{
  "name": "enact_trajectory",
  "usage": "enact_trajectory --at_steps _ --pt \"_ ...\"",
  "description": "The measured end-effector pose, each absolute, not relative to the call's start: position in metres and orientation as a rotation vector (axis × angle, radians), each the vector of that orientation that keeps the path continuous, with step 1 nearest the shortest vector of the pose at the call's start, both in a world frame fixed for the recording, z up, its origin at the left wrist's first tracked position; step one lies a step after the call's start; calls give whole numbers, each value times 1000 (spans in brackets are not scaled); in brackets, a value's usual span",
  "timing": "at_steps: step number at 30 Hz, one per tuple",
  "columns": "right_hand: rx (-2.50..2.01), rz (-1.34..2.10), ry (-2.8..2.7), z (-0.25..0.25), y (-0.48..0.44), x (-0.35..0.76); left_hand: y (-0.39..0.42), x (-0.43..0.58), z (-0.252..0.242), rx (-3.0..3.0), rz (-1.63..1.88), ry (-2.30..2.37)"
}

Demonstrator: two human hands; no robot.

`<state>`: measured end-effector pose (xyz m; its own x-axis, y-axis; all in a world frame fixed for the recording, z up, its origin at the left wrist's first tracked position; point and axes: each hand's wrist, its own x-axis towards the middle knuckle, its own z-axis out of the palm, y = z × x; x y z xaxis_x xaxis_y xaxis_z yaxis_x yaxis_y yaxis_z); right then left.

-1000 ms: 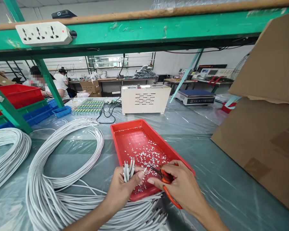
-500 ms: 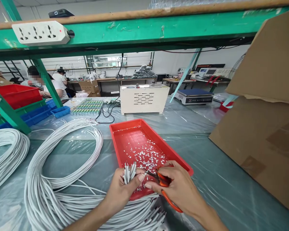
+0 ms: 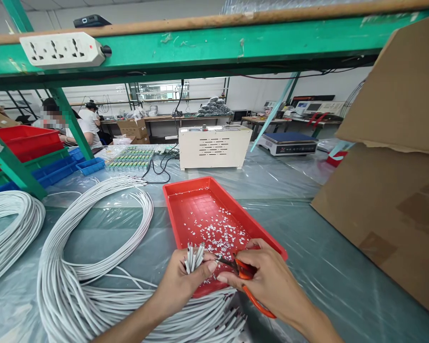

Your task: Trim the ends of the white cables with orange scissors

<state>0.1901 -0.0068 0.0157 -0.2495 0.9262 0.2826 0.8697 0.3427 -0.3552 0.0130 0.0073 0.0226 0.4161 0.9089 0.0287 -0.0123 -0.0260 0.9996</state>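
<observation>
My left hand (image 3: 184,278) is closed round a small bunch of white cables (image 3: 194,258), their cut ends pointing up. In my right hand (image 3: 267,276) is a pair of orange-handled cutting pliers (image 3: 245,271). The dark jaws reach to the thumb and fingertip of my left hand; a cable end between them is too small to make out. Both hands are over the near end of a red tray (image 3: 196,197), which holds many small white scraps (image 3: 223,233). Below my left forearm lies a thick bundle of white cables (image 3: 128,307), with dark-tipped ends at its right.
A coil of white cable (image 3: 14,224) lies at the far left. Behind the tray stand a beige machine (image 3: 214,148) and a weighing scale (image 3: 288,144). A cardboard box (image 3: 389,214) borders the right side. A green shelf beam (image 3: 200,52) crosses above. People (image 3: 89,121) sit in the background.
Both hands and the pliers have shifted very slightly to the right. The bunch of cables in my left hand has tilted a little; the grips stay the same.
</observation>
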Motion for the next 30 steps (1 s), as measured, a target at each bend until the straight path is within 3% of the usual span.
enact_trajectory --at_steps 9,17,23,30 --pt "-1531 160 -2221 19 -9 190 12 8 16 1435 833 895" --pt "-1569 168 -2228 17 -10 190 5 14 17 1326 1026 1018" --pt "-1614 227 -2200 13 -11 184 -4 14 12 1591 1147 1118" --pt "-1505 -1 -2150 11 -9 185 2 12 15 1553 1045 1002"
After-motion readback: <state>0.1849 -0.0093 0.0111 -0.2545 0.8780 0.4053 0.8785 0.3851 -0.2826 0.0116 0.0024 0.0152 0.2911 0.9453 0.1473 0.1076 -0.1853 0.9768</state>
